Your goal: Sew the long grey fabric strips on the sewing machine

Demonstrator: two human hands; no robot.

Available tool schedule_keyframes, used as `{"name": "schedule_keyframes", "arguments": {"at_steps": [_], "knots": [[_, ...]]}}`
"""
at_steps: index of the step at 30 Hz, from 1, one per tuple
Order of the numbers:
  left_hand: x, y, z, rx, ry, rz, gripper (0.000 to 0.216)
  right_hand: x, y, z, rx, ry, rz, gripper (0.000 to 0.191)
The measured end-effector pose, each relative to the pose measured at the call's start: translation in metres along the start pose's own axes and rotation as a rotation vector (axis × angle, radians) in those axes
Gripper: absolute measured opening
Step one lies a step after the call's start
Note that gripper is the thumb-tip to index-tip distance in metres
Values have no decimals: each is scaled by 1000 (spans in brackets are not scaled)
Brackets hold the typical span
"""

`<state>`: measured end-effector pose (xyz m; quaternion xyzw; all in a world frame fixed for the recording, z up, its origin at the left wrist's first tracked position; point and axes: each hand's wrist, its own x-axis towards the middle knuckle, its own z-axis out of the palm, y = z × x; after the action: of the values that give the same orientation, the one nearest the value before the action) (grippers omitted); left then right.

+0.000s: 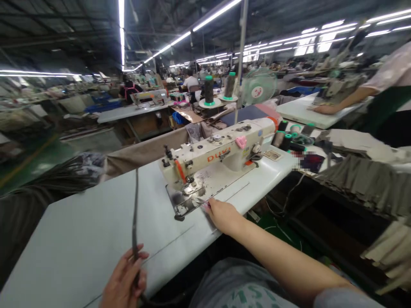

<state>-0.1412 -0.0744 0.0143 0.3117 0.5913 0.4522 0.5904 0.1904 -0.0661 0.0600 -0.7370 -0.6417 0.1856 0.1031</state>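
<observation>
A long, narrow dark strip of fabric runs across the white table, and its near end passes between the closed fingers of my left hand. My right hand is closed on a small tool with a pink handle; its pointed metal end lies by the needle plate. I cannot make out its exact kind, as my fingers cover most of it. Just beyond that hand stands a cream sewing machine with orange trim. A pink clip-like piece sits on its arm.
The white tabletop spreads left of the machine. Thread cones stand behind it, beside a green fan. Grey fabric pieces hang at right. A co-worker's arm rests on another table. Dark strips are heaped at left.
</observation>
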Motion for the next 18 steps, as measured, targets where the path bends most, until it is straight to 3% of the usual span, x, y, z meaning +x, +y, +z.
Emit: {"name": "schedule_keyframes", "arguments": {"at_steps": [6, 18], "knots": [[-18, 5, 24, -6, -89, 142, 66, 16, -24, 6, -165, -46, -69, 37], [-22, 4, 25, -59, -95, 176, 64, 36, -52, 16, -269, -36, -119, 36]]}}
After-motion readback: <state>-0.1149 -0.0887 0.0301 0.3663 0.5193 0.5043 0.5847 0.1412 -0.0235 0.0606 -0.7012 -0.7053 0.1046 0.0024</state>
